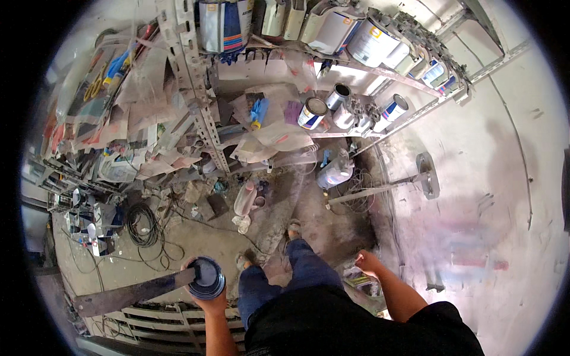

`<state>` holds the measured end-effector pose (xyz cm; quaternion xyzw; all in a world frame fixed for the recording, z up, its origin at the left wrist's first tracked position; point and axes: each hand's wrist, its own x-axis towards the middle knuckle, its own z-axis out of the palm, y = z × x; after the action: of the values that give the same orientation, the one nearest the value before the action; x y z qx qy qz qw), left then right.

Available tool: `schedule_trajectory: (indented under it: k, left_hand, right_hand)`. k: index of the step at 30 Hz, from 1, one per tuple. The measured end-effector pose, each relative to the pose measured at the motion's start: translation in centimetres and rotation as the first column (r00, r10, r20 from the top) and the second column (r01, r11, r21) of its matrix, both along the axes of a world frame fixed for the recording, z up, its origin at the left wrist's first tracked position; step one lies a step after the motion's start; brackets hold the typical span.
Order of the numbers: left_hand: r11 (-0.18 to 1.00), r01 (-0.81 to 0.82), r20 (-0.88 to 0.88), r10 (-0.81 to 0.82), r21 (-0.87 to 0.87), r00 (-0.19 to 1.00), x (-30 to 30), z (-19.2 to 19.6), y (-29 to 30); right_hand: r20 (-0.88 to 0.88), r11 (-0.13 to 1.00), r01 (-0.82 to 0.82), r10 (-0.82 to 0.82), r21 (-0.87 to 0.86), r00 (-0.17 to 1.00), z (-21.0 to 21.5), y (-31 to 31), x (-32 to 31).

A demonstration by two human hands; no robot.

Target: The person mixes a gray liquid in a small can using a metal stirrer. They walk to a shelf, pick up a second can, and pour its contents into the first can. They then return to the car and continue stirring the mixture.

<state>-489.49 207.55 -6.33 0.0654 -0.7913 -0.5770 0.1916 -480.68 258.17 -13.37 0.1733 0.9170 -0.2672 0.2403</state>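
Observation:
My left hand (212,301) grips an open metal paint can (208,285) from below and the side. Dark grey-blue paint shows inside and smears its rim. From the can a long flat dark stirring stick (133,295) slants out to the left, its inner end at the can's mouth. Apart from the can, my right hand (370,264) hangs low at my right side near the wall. Its fingers are curled in, and nothing shows in them.
Ahead stands a metal shelf rack (199,89) with paint cans (313,113) and spray-gun bottles. A coiled black hose (144,225) and cables lie on the floor. A pale bottle (245,199) stands near my feet. Slatted metal grating (160,326) lies lower left; a stained white wall (475,196) rises right.

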Motion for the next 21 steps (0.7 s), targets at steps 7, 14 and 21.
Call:
schedule_trajectory:
  k: [7,14,21]
  left_hand:
    - [0.941,-0.232,-0.073,0.22,-0.247,0.973,-1.2,-2.1,5.3]
    - [0.751,-0.653,0.194,0.629,0.098,0.753,-0.2,-1.9,13.6]
    - [0.759,-0.643,0.097,0.651,-0.103,0.753,1.7,-2.1,16.3]
  right_hand:
    - [0.022,0.945,-0.327,0.326,0.029,0.945,-6.0,7.5,-17.1]
    - [-0.333,0.947,-0.312,0.321,0.083,0.887,-4.5,8.1,-44.6]
    - [-0.338,0.911,-0.309,0.392,0.273,0.856,-2.3,4.0,-60.1]
